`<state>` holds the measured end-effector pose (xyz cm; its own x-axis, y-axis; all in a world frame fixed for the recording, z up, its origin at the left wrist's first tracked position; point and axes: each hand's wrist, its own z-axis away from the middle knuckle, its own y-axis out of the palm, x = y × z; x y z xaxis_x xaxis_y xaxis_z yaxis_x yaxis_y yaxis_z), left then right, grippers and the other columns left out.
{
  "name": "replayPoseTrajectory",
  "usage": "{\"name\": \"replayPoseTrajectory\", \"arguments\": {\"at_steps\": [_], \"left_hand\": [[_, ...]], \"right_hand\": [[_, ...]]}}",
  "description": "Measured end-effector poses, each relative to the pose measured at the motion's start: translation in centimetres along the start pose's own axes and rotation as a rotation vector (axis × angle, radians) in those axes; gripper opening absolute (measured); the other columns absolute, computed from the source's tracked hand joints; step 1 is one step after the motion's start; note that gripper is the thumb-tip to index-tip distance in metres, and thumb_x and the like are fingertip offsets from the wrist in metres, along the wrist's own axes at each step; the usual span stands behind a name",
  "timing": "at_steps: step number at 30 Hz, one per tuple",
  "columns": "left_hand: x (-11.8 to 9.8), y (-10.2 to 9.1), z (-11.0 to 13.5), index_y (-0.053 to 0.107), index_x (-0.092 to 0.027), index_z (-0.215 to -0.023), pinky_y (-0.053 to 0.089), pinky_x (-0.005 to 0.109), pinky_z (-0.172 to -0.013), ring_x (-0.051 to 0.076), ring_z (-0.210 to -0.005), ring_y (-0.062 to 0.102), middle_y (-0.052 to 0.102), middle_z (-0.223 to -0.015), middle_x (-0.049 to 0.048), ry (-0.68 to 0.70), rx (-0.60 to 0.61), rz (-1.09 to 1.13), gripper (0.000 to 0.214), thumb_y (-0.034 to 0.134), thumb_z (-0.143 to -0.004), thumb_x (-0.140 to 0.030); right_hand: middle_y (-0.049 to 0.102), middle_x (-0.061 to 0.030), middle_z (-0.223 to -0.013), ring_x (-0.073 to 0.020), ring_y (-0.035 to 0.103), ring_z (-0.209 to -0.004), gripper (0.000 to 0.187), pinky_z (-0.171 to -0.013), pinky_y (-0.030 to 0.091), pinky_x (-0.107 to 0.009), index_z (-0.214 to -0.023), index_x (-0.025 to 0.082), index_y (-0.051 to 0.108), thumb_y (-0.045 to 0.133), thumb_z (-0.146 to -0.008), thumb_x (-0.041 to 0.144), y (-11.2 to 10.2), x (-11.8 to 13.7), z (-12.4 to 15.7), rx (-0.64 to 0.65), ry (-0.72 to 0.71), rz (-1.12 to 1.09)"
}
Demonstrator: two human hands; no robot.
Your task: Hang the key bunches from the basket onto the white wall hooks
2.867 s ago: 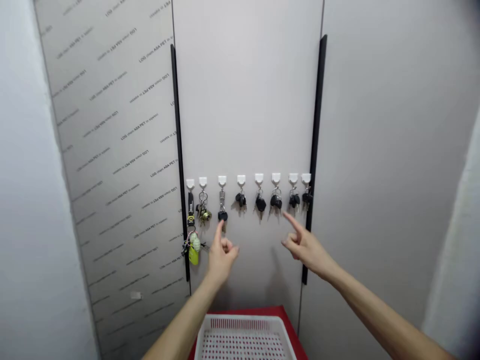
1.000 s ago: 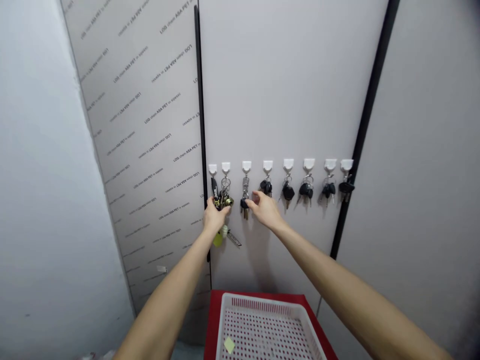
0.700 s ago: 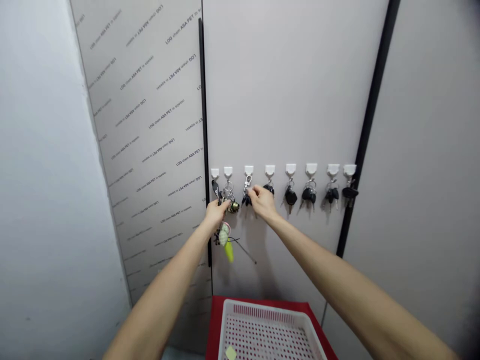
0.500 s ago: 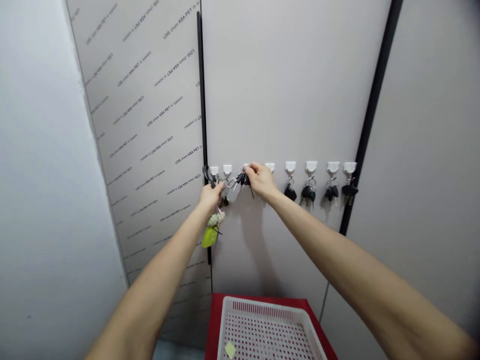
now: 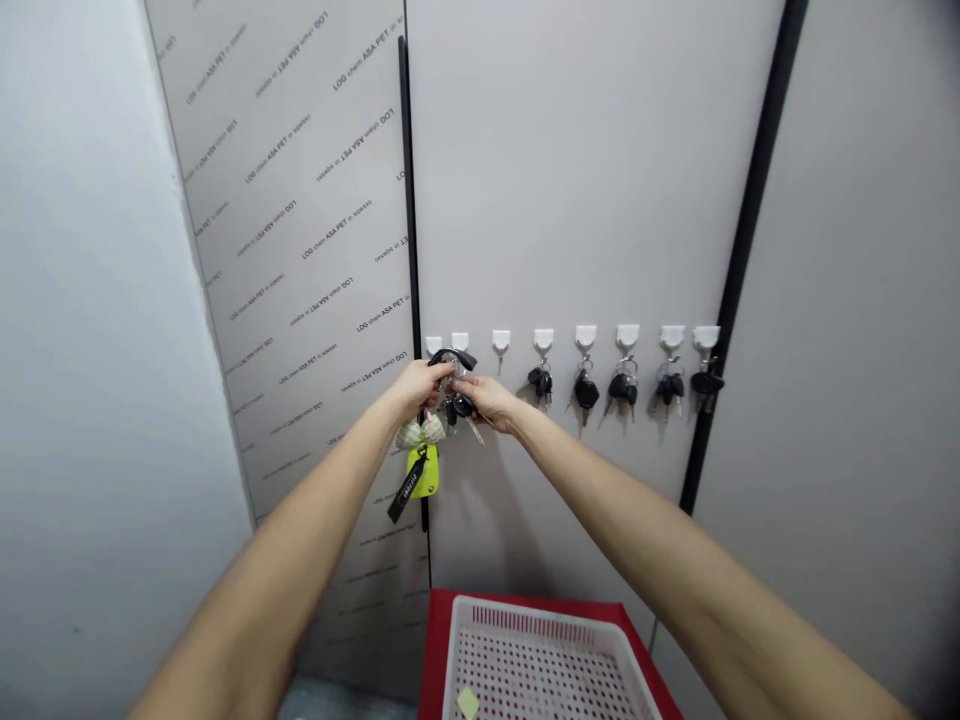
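My left hand (image 5: 418, 386) is closed on a bunch of keys. From it hang a pale green bow charm (image 5: 420, 430), a bright yellow-green tag (image 5: 425, 472) and a black strap (image 5: 406, 490) with white lettering. A black loop (image 5: 454, 357) sticks out above the fingers. Close beside it, my right hand (image 5: 489, 402) pinches a key bunch (image 5: 459, 407) with black heads and a metal blade pointing down. The two hands nearly meet in front of the second white hook (image 5: 460, 341) from the left. Their fingers partly hide the rings.
More white hooks run to the right, including the third hook (image 5: 501, 339) and a hook (image 5: 544, 338) with black-headed keys (image 5: 540, 382). Below, a white perforated basket (image 5: 536, 612) stands on a red surface (image 5: 435, 640). A black vertical strip (image 5: 409, 200) edges the panel.
My right hand has moved left and down from the third hook, bringing its key bunch to my left hand. The black strap now hangs below the left hand, and the black loop has swung right.
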<state>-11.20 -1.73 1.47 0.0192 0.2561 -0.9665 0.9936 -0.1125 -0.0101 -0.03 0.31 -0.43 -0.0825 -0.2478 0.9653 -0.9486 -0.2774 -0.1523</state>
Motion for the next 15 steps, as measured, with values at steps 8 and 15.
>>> {"name": "replayPoseTrajectory", "arguments": {"at_steps": [8,15], "left_hand": [[-0.7,-1.0,-0.3,0.040,-0.014,-0.062,0.010,0.014,-0.031,0.001,-0.024,0.015,0.019,-0.032,-0.0108,0.051,-0.182,0.137,0.023,0.034,-0.072,-0.034],[-1.4,-0.7,1.0,0.040,-0.014,-0.064,0.011,0.014,-0.032,0.001,-0.025,0.015,0.018,-0.033,-0.0105,0.168,-0.169,0.254,0.022,0.032,-0.073,-0.034]], "right_hand": [[0.034,0.0065,-0.036,-0.0022,0.025,-0.029,0.021,-0.032,0.019,-0.016,-0.058,0.012,0.047,0.039,-0.068,0.029,-0.6,2.7,-1.4,-0.191,-0.154,0.218],[0.036,0.0057,-0.042,-0.0027,0.028,-0.036,0.026,-0.037,0.021,-0.017,-0.058,0.012,0.051,0.037,-0.067,0.032,0.3,2.7,-0.2,0.039,-0.382,0.547]]}}
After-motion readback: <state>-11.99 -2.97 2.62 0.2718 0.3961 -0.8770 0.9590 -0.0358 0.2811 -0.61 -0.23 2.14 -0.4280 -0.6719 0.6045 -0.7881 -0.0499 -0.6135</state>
